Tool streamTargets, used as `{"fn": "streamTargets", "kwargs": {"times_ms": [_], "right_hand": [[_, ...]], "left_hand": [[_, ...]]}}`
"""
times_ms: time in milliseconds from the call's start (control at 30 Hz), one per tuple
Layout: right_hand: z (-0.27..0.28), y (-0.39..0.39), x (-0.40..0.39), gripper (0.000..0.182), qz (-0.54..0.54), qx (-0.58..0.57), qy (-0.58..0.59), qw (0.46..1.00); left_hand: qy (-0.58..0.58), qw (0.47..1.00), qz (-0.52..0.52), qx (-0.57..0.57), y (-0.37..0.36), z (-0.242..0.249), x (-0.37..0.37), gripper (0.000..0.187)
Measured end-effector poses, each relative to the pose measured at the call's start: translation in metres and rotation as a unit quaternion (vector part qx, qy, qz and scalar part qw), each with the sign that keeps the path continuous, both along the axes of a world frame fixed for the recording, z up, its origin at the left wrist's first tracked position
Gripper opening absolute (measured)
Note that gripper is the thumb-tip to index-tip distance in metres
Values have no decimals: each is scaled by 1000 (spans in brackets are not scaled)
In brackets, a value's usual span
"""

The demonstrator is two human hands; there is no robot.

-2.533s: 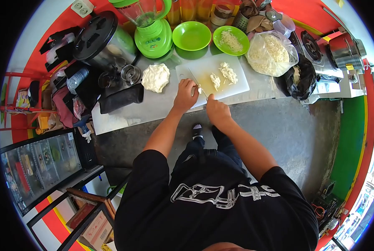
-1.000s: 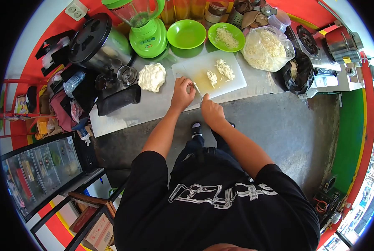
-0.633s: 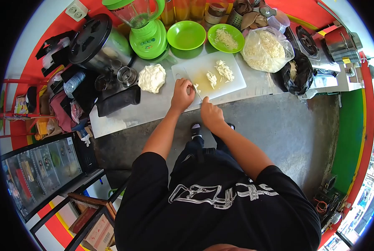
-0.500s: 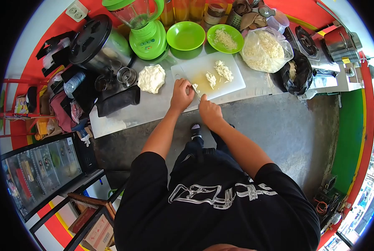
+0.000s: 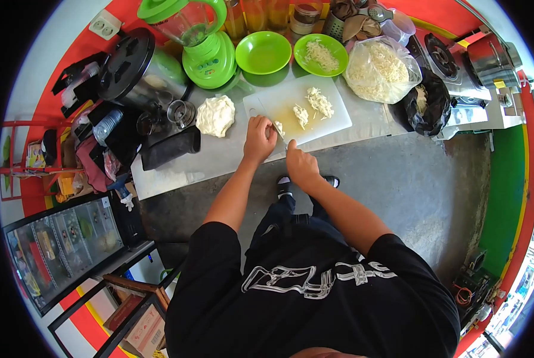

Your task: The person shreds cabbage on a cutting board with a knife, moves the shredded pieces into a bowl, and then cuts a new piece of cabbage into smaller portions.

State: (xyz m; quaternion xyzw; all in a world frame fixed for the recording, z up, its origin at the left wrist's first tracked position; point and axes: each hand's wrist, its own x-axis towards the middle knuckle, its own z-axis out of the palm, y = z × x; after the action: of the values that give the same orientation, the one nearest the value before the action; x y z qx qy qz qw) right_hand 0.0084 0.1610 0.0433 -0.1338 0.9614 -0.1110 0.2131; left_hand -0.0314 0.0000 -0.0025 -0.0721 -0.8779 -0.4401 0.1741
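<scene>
My right hand (image 5: pixel 302 162) is closed around the handle of a knife (image 5: pixel 282 136), whose blade points up and left over the near edge of the white cutting board (image 5: pixel 338 119). Closed fingers of my left hand (image 5: pixel 260 140) press at the board's near left part, beside the blade; what they hold is hidden. A small bit of pale food (image 5: pixel 279 126) lies by the blade. Two heaps of pale shreds, a smaller one (image 5: pixel 301 115) and a larger one (image 5: pixel 319 102), rest further right on the board. Left of the board sits a white lump (image 5: pixel 215 116).
Behind the board stand a green blender (image 5: pixel 210 61), an empty green bowl (image 5: pixel 263 52) and a green plate (image 5: pixel 307 48) with shreds. A clear bag (image 5: pixel 381 70) of shreds and a black bag (image 5: pixel 425 102) are at right. A black pouch (image 5: pixel 170 146) lies at left.
The view has shifted slightly. Both hands stay at the board's near edge with the knife, in nearly the same pose; the heaps look unchanged.
</scene>
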Motion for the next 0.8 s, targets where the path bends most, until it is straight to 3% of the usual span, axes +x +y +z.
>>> {"fn": "streamTargets", "kwargs": {"times_ms": [167,267,433,800], "right_hand": [[-2,30,-3,20,-23,-66,-57,996],[5,50,-10,25,-104,-85,-57,989],[13,79,-29,33,-120,-141,-37,982],[16,124,-36,34,42,-188,-70,979]], "left_hand": [[25,997,54,-48,6,4,2,12],[6,996,65,-65,7,9,3,9],[14,996,54,-68,5,5,4,9],[-30,997,43,-54,8,8,13,11]]}}
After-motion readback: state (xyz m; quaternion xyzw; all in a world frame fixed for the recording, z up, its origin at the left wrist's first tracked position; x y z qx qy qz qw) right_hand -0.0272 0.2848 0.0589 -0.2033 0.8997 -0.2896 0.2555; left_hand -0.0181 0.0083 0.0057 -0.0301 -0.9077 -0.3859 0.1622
